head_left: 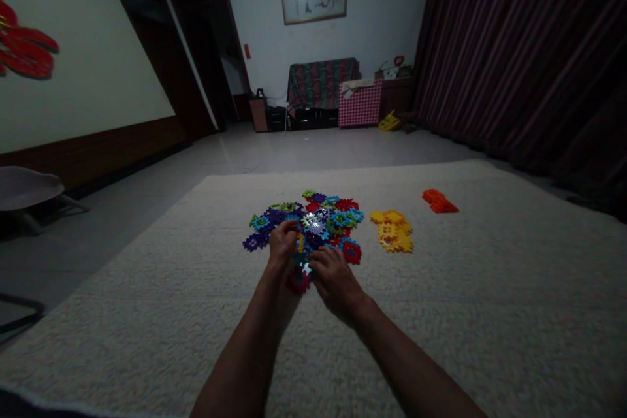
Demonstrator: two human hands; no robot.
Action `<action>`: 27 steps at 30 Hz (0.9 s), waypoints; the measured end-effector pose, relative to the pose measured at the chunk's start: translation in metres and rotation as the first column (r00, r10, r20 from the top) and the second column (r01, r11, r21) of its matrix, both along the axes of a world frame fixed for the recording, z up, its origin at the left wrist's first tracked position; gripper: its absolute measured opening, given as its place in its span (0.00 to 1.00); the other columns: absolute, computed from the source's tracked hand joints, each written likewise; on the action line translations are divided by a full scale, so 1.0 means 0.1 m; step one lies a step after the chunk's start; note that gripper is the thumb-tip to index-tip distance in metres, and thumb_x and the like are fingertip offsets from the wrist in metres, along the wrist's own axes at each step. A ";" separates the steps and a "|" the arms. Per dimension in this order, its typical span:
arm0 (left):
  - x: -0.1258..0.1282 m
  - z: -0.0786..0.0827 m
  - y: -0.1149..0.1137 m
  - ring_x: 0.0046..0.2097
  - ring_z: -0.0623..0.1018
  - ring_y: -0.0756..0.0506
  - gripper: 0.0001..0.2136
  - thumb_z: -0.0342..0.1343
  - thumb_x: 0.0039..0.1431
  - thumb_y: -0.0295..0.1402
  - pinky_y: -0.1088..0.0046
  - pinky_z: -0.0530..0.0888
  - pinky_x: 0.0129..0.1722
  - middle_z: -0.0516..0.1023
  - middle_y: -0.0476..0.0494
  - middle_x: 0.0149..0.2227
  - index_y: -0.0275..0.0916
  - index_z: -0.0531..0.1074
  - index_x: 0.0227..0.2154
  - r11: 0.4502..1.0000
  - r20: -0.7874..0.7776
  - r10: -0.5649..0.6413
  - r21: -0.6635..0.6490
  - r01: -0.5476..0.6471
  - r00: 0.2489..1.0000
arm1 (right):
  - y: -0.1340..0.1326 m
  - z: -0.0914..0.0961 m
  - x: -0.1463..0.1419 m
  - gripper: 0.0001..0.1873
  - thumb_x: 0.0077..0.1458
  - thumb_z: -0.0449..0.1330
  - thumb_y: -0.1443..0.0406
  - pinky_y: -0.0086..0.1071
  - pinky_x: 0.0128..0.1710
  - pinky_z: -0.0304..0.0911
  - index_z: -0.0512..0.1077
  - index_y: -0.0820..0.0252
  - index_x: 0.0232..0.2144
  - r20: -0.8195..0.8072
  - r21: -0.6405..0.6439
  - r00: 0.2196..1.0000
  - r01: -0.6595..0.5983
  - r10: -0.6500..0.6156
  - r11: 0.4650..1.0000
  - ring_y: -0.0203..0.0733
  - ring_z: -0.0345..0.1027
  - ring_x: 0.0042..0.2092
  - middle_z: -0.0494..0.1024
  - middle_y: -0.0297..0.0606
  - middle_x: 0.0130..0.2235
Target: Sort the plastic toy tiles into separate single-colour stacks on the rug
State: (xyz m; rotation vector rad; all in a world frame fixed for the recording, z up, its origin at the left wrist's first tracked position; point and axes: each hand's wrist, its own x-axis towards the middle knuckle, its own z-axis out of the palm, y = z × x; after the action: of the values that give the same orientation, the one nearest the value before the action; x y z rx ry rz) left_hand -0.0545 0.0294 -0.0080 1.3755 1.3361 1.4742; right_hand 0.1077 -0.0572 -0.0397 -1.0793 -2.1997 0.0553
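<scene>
A pile of plastic interlocking building pieces [337,219], mixed purple, red, blue, green and clear, lies in front of me on the pale rug. My left hand [283,243] is at the near left of the pile, its fingers curled closed. Right beside those fingertips shows a yellow piece [300,244]; whether they grip it is unclear. My right hand [336,274] reaches over the near edge of the pile, fingers bent and close together, hiding what is under them. Between the hands, nearest me, sits a dark red piece [298,281].
To the right of the pile is a group of yellow pieces [394,232], and farther right a small orange heap [437,201]. The rug [465,313] spreads around them. A pale chair [29,188] stands at left; covered furniture [323,85] lines the far wall.
</scene>
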 end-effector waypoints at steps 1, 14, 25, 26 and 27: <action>0.02 0.01 0.02 0.36 0.79 0.45 0.14 0.54 0.46 0.30 0.69 0.76 0.38 0.81 0.43 0.36 0.37 0.78 0.37 1.000 -0.002 0.028 -0.011 -0.028 1.000 | 0.04 -0.01 0.01 0.15 0.58 0.58 0.71 0.54 0.62 0.49 0.72 0.56 0.47 -0.011 0.013 1.000 0.017 -0.017 1.000 0.52 0.58 0.60 0.74 0.43 0.54; 0.56 0.12 -0.09 0.34 0.79 0.45 0.17 0.54 0.39 0.27 0.71 0.75 0.33 0.81 0.43 0.33 0.35 0.78 0.35 0.977 0.266 -0.133 -0.128 0.171 0.955 | 0.19 0.03 0.26 0.24 0.55 0.58 0.67 0.48 0.58 0.62 0.66 0.60 0.55 -0.370 0.147 0.921 0.187 -0.122 0.971 0.52 0.63 0.59 0.70 0.49 0.56; 1.71 0.04 0.00 0.32 0.78 0.48 0.22 0.52 0.33 0.19 0.74 0.74 0.33 0.80 0.40 0.37 0.35 0.77 0.37 0.823 0.478 -0.268 -0.337 0.457 0.836 | 0.20 0.01 1.26 0.13 0.53 0.60 0.69 0.49 0.55 0.66 0.70 0.56 0.42 -0.312 0.065 0.923 0.255 -0.223 0.965 0.51 0.67 0.55 0.72 0.46 0.52; 1.81 0.03 0.03 0.33 0.78 0.48 0.22 0.53 0.34 0.19 0.73 0.75 0.34 0.80 0.40 0.38 0.34 0.77 0.37 0.817 0.466 -0.285 -0.340 0.466 0.838 | 0.22 0.01 1.38 0.13 0.52 0.60 0.70 0.49 0.54 0.66 0.70 0.56 0.42 -0.289 0.058 0.926 0.269 -0.242 0.961 0.51 0.67 0.54 0.73 0.46 0.51; 1.92 0.02 0.06 0.33 0.78 0.47 0.21 0.53 0.35 0.19 0.72 0.75 0.36 0.80 0.40 0.38 0.34 0.77 0.37 0.815 0.443 -0.307 -0.335 0.473 0.842 | 0.26 0.01 1.49 0.14 0.50 0.60 0.70 0.49 0.53 0.67 0.70 0.56 0.41 -0.269 0.051 0.926 0.287 -0.264 0.957 0.51 0.68 0.53 0.73 0.46 0.50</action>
State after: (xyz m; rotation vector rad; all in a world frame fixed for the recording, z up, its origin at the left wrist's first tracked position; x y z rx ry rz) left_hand 0.1370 0.0358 -0.0063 0.9471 0.9742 1.0037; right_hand 0.2567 -0.0312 -0.0391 -1.2460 -1.7851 -0.0255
